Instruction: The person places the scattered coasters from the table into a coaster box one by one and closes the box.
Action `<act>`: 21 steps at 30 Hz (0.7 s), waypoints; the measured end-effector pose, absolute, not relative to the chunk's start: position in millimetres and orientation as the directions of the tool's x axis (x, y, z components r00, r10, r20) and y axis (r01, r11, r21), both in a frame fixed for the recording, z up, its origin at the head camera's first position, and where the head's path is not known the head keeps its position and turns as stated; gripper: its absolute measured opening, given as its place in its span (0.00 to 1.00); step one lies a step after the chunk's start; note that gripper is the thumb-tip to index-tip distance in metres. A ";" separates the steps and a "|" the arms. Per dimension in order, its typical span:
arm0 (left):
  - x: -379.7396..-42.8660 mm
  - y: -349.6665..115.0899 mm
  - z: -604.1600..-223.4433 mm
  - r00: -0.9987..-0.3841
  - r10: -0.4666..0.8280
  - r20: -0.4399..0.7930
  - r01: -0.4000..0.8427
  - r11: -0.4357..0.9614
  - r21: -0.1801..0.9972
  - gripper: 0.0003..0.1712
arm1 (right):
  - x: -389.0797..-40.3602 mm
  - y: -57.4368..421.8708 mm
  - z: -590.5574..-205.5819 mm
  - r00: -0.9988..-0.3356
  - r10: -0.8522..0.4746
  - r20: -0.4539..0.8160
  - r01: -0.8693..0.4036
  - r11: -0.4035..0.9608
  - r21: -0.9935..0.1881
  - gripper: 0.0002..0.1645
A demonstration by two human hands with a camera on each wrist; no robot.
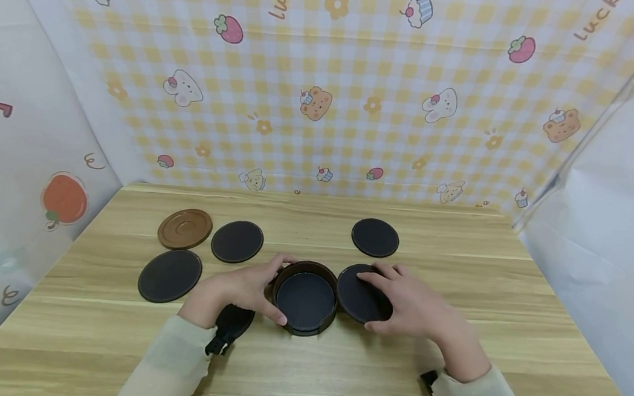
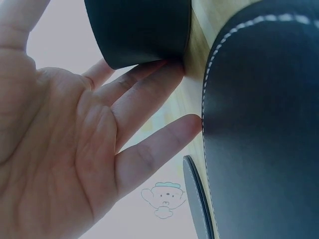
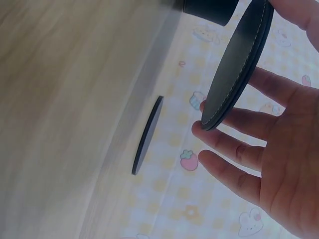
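Observation:
My left hand [image 1: 249,284] grips the side of a round black coaster holder [image 1: 331,320], thumb at its near edge and fingers at the far side. Inside the holder lies a dark round face with a stitched rim. My right hand [image 1: 411,300] holds a round black coaster [image 1: 356,291] by its edges, right beside the holder. In the right wrist view this coaster [image 3: 234,74] is tilted clear of the table, with thumb and fingers at its rim. The left wrist view shows the holder's dark wall [image 2: 142,30] against my fingers.
On the wooden table [image 1: 371,377], a brown ringed disc [image 1: 185,229] and two black coasters, one behind [image 1: 237,241] and one nearer [image 1: 169,275], lie left. Another coaster [image 1: 375,237] lies back right. A dark stitched coaster [image 2: 264,124] is under my left wrist. A patterned cloth [image 1: 347,60] hangs behind.

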State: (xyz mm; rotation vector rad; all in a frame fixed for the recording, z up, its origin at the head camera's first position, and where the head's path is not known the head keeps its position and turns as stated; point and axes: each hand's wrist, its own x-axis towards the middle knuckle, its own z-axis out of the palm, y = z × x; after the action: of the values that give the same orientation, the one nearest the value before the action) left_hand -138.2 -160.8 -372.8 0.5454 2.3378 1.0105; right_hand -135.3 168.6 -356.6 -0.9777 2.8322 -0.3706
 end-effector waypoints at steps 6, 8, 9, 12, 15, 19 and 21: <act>-137.8 -161.3 -372.4 -0.780 0.548 -0.301 0.159 0.639 0.753 0.62 | -136.8 158.9 -358.0 -0.767 -0.641 -0.033 -0.615 0.749 -0.247 0.48; -137.6 -161.5 -372.3 -0.780 0.551 -0.296 0.163 0.637 0.753 0.62 | -137.1 155.6 -358.4 -0.759 -0.651 -0.030 -0.626 0.741 -0.241 0.48; -137.5 -161.6 -372.2 -0.780 0.552 -0.294 0.165 0.636 0.754 0.62 | -137.2 153.9 -358.4 -0.754 -0.656 -0.028 -0.632 0.737 -0.238 0.48; -137.5 -161.6 -372.5 -0.779 0.555 -0.291 0.170 0.634 0.754 0.62 | -137.6 148.1 -357.7 -0.740 -0.672 -0.029 -0.649 0.724 -0.235 0.48; -137.9 -161.5 -372.9 -0.778 0.557 -0.290 0.171 0.633 0.755 0.62 | -138.3 142.2 -357.3 -0.726 -0.687 -0.025 -0.664 0.710 -0.236 0.48; -138.7 -162.0 -373.1 -0.774 0.560 -0.295 0.166 0.630 0.759 0.62 | -139.4 134.7 -357.3 -0.710 -0.704 -0.025 -0.680 0.694 -0.235 0.49; -138.9 -162.2 -373.0 -0.771 0.563 -0.297 0.166 0.628 0.761 0.62 | -139.8 131.2 -357.4 -0.700 -0.714 -0.022 -0.691 0.684 -0.233 0.49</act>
State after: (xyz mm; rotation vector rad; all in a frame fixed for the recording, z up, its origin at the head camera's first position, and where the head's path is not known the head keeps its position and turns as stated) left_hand -138.9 -162.2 -373.0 0.5708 2.3320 1.0168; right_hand -139.8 131.2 -357.4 -1.1639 2.7799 -0.3155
